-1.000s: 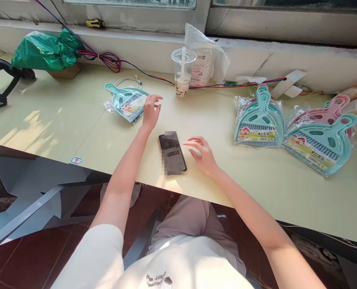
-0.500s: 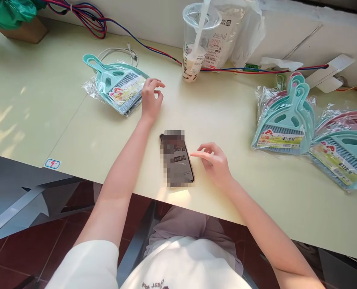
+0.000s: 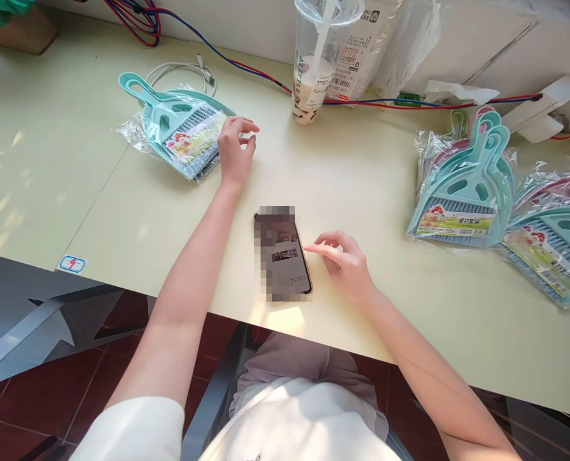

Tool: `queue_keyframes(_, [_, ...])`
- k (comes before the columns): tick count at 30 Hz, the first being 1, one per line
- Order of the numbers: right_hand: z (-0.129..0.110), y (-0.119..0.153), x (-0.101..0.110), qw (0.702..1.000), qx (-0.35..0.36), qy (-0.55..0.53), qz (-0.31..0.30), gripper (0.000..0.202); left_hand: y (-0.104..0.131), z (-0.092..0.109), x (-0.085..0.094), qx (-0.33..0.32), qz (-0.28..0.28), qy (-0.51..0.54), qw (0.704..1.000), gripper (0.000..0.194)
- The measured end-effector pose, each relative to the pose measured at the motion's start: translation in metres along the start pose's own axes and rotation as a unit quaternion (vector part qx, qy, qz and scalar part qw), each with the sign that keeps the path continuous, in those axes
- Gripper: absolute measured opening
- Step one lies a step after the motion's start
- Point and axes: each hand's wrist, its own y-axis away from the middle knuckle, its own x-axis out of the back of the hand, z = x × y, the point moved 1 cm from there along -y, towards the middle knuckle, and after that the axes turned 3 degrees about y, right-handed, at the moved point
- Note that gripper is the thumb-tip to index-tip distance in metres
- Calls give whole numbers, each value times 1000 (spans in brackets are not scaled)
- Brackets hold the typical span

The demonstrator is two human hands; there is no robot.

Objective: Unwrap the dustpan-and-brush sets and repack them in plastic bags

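Observation:
My left hand (image 3: 237,150) rests on the table at the right edge of a wrapped turquoise dustpan-and-brush set (image 3: 179,128). Its fingers are loosely bent and apart, with nothing visible in them. A smartphone (image 3: 287,262) lies face up near the table's front edge, its screen lit and partly blurred out. Just right of the phone is my right hand (image 3: 343,262). The index finger points at the phone's right edge, and the other fingers curl loosely around no visible object. Whether that fingertip touches the phone I cannot tell.
Several more wrapped dustpan sets (image 3: 462,186) stand and lean at the right. A plastic drink cup (image 3: 309,89) with a straw stands at the back, before a printed plastic package (image 3: 362,57). Red and blue cables (image 3: 208,48) run along the wall. A white cable (image 3: 182,66) lies behind the left set.
The camera view has shifted slightly, moving the background things in the picture. Both hands keep nearly the same pose, and the phone stays in place.

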Motion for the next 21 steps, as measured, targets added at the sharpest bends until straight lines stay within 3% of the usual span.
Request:
queue_keyframes(5, [1,1,0,1000,-6,0,3,45,0,0,-1,2,-1,-4,1000,15])
queue_keyframes(10, [-1,-1,2,998,-56,-38,9,39,0,4,-1,23,-10,-7,1000,18])
queue_keyframes(18, [-1,-12,12,966,-150,-206,48,21,-1,3,-1,14,-1,-16,1000,11])
queue_keyframes(21, [4,-12,14,947,-175,-266,44,27,-2,-2,-1,2,6,-10,1000,15])
